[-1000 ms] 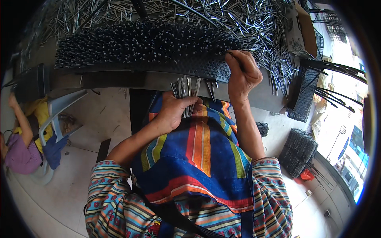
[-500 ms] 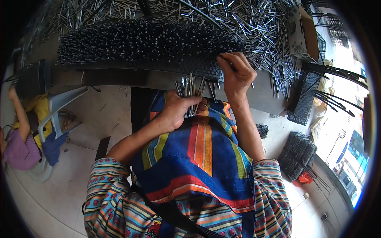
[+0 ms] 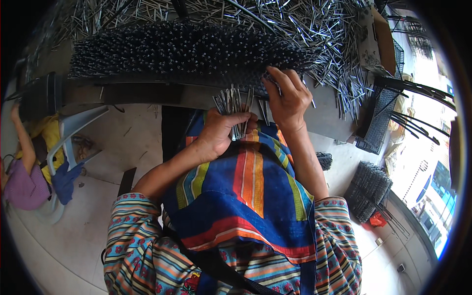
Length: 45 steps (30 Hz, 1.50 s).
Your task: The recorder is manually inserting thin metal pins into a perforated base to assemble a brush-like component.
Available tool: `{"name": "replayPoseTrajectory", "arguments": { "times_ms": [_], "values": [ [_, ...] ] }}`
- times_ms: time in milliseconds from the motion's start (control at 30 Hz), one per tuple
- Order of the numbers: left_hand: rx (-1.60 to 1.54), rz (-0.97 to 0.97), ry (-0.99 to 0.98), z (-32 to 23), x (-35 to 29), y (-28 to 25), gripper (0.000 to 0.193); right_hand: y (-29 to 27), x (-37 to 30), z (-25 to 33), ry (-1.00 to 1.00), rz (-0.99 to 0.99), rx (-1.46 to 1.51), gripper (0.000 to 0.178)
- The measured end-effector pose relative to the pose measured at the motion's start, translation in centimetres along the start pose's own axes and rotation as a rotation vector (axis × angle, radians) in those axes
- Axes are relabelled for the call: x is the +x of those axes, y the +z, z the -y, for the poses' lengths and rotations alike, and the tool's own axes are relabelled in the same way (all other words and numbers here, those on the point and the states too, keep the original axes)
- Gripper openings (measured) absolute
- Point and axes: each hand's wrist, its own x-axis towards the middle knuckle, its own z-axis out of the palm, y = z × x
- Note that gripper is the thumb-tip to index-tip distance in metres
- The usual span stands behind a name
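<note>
My left hand (image 3: pixel 219 129) is closed around a bundle of slim, shiny metal pieces (image 3: pixel 233 101), which stand up out of the fist above my apron. At the front right of a long dark perforated rack (image 3: pixel 250 77), my right hand (image 3: pixel 289 98) has thumb and forefinger drawn together. Whatever sits between those fingertips is too small and dark to make out. Upright dark pieces with bright tips (image 3: pixel 167 51) fill most of the rack; bare holes show along its front right part, beside my right fingers.
Loose metal pieces (image 3: pixel 324 29) lie heaped behind and right of the rack. A cardboard box (image 3: pixel 381 44) stands at the far right. Stacked dark mesh racks (image 3: pixel 368 191) rest on the floor. At left, another person (image 3: pixel 29 172) is beside a pale chair (image 3: pixel 73 130).
My right hand has shifted slightly left and down along the rack's front. The left hand, with its bundle, has risen a little toward the rack.
</note>
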Motion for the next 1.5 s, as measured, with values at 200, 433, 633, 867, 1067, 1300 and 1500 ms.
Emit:
{"name": "replayPoseTrajectory", "arguments": {
  "times_ms": [200, 433, 633, 867, 1067, 1300, 1500],
  "values": [
    [0.062, 0.103, 0.006, 0.0, -0.1, 0.2, 0.017, -0.7, -1.8, 0.3, 0.696, 0.404, 0.585, 0.012],
    [0.087, -0.081, -0.019, -0.3, -0.3, 0.2, 0.019, -1.7, -1.2, 0.0, 0.89, 0.155, 0.826, 0.008],
    [0.151, -0.046, 0.003, 0.3, -0.4, 0.1, 0.017, -1.3, -0.2, -2.3, 0.292, -0.298, 0.533, 0.013],
    [0.131, 0.013, 0.034, -0.1, -0.7, 1.0, 0.013, -1.0, -1.1, -3.0, 0.324, -0.266, 0.563, 0.016],
    [0.157, -0.035, -0.026, 0.4, -0.2, 0.2, 0.011, -0.6, -1.5, -2.8, 0.295, -0.244, 0.576, 0.016],
    [0.143, -0.023, -0.026, 0.2, -0.2, 0.3, 0.013, -0.5, -1.9, -1.9, 0.23, -0.237, 0.534, 0.018],
    [0.122, 0.006, -0.035, 0.2, -0.1, 0.2, 0.015, -0.6, -1.6, -2.2, 0.472, -0.306, 0.642, 0.014]
  ]
}}
